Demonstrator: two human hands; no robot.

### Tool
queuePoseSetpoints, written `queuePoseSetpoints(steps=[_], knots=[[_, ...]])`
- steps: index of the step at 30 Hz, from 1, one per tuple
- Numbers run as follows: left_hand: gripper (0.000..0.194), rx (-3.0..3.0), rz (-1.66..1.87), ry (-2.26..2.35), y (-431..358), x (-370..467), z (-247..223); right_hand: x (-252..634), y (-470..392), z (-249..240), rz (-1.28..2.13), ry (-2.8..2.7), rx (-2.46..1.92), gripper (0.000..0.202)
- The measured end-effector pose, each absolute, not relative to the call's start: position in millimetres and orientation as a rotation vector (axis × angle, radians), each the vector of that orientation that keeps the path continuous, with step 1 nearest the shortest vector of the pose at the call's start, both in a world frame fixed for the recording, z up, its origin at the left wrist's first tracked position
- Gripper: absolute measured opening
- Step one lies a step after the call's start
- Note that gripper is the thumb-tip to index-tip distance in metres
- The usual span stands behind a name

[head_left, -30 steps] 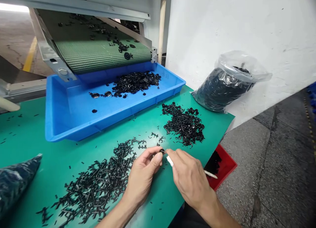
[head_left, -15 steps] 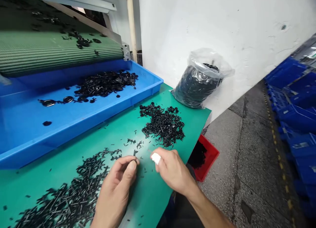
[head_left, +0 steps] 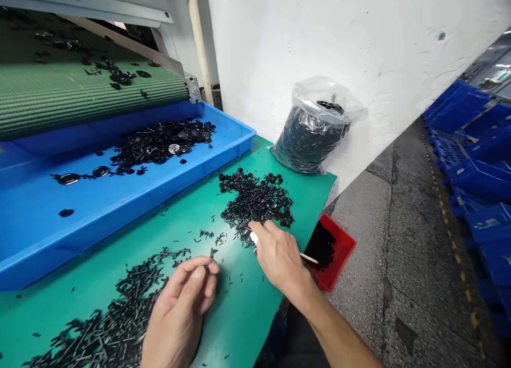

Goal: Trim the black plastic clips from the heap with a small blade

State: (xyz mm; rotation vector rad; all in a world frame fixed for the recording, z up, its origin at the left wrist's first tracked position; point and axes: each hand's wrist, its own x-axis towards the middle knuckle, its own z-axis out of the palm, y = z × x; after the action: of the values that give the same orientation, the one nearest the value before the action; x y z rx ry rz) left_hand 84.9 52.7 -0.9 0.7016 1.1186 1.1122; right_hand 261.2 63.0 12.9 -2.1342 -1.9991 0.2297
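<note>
My left hand (head_left: 179,309) is closed low over the green tabletop (head_left: 235,325), thumb and fingers curled together. What sits in its pinch, if anything, is hidden. Beside it lies a pile of small branched black plastic pieces (head_left: 123,309). My right hand (head_left: 281,259) is wrapped around a slim tool (head_left: 309,258), whose pale end sticks out behind the palm; its kind I cannot tell. A white wrap (head_left: 254,238) shows at a finger. The right fingertips are at the near edge of a second pile of small black parts (head_left: 259,198).
A blue tray (head_left: 167,198) with black parts stands under a green conveyor belt (head_left: 131,94). Against the white wall (head_left: 339,33) leans a clear bag of black parts (head_left: 311,139). A red bin (head_left: 343,245) sits below the table's right edge, and blue crates (head_left: 487,171) stand far right.
My right hand has moved forward to the far pile, and the tool's pale end now shows behind it. My left hand stays closed in nearly the same place. The view has shifted slightly.
</note>
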Motion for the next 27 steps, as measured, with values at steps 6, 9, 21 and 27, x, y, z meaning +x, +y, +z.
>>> queuePoseSetpoints(steps=[6,9,21,27], knots=[[0.022,0.693,1.11,1.082,53,85,1,277,89,24,0.137,-1.969,-2.219,0.032],[0.02,0.689,1.1,1.069,52,84,0,271,111,22,0.169,-2.053,-2.196,0.031],[0.013,0.64,1.067,1.01,56,82,3,285,57,24,0.502,-2.105,-1.897,0.022],[0.022,0.732,1.014,1.083,53,84,4,280,48,16,0.681,-1.965,-1.757,0.031]])
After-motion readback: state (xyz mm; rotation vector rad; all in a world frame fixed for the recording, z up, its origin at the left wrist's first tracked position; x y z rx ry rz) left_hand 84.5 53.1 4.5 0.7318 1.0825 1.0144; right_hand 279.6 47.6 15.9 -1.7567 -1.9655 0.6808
